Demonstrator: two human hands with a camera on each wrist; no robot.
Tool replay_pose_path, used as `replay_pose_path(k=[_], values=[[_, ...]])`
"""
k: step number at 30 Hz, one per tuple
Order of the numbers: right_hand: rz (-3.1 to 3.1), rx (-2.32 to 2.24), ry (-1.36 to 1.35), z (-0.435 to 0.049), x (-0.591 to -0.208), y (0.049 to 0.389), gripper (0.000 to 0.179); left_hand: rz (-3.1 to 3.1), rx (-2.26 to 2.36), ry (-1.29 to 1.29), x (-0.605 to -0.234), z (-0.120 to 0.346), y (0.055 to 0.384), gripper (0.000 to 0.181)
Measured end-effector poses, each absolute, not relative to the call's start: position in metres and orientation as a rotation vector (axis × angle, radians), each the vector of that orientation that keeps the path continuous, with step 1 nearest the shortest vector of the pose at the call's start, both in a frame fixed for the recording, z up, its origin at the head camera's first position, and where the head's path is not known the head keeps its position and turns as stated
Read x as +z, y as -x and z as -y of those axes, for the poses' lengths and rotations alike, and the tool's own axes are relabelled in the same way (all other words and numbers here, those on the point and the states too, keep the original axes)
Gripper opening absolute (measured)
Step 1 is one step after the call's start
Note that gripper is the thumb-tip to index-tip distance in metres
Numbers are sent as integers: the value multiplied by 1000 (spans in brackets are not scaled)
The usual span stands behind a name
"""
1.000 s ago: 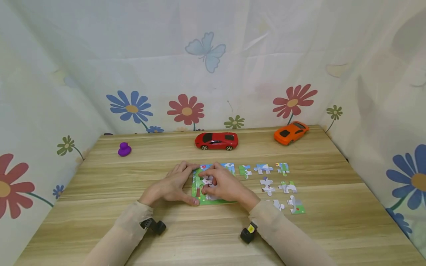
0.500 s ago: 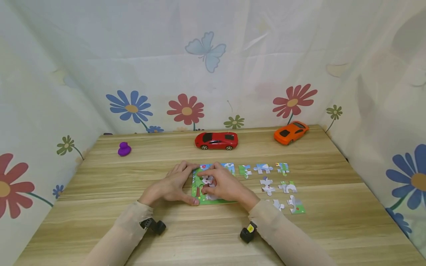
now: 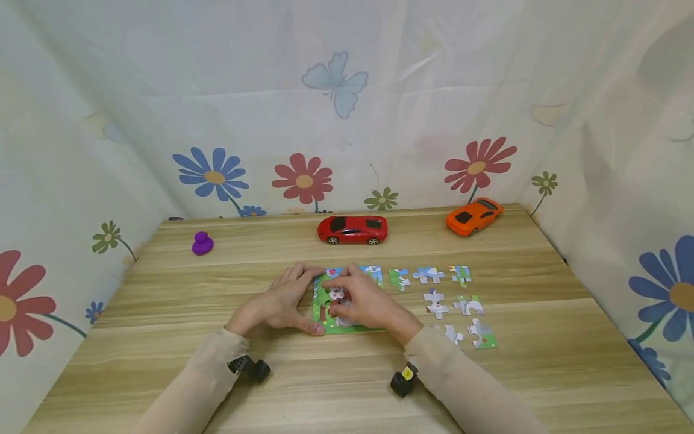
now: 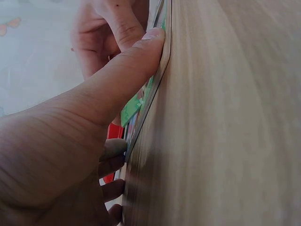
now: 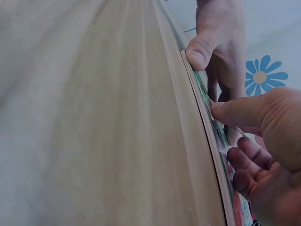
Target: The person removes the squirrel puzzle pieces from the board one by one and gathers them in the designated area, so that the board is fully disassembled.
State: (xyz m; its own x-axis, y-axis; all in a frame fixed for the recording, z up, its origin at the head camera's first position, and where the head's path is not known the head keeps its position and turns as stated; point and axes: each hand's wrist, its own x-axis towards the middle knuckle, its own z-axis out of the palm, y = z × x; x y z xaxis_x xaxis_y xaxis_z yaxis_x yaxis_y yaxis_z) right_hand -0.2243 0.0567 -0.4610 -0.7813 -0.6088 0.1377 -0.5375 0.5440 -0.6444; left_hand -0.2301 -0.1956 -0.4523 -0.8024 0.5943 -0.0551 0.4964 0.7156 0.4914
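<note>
A jigsaw puzzle board (image 3: 355,330) with a green and blue picture lies flat on the wooden table, partly covered by both hands. My left hand (image 3: 282,301) rests at its left side, thumb on the near left corner and the other fingers spread toward the far edge. Over the left part of the board, my right hand (image 3: 365,298) pinches a green puzzle piece (image 4: 131,111) between thumb and fingers. That piece stands tilted above the board in the left wrist view. Whether it touches the board, I cannot tell.
Several loose puzzle pieces (image 3: 435,304) lie right of the board, some by the right wrist. A red toy car (image 3: 352,230) stands behind the board, an orange toy car (image 3: 475,217) at the back right. A purple rubber duck (image 3: 203,243) sits back left. Flowered curtains surround the table.
</note>
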Motion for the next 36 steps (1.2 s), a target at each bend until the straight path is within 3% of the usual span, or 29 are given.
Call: replay_pose_path(k=[17,36], values=[[-2683,-1108,946,-61,-454,226,43,-2712,692,-863,-452,196,230,127],[-2723,-1270,943,-117,-385,220,46,-2717,684,-859,-451,196,229,128]])
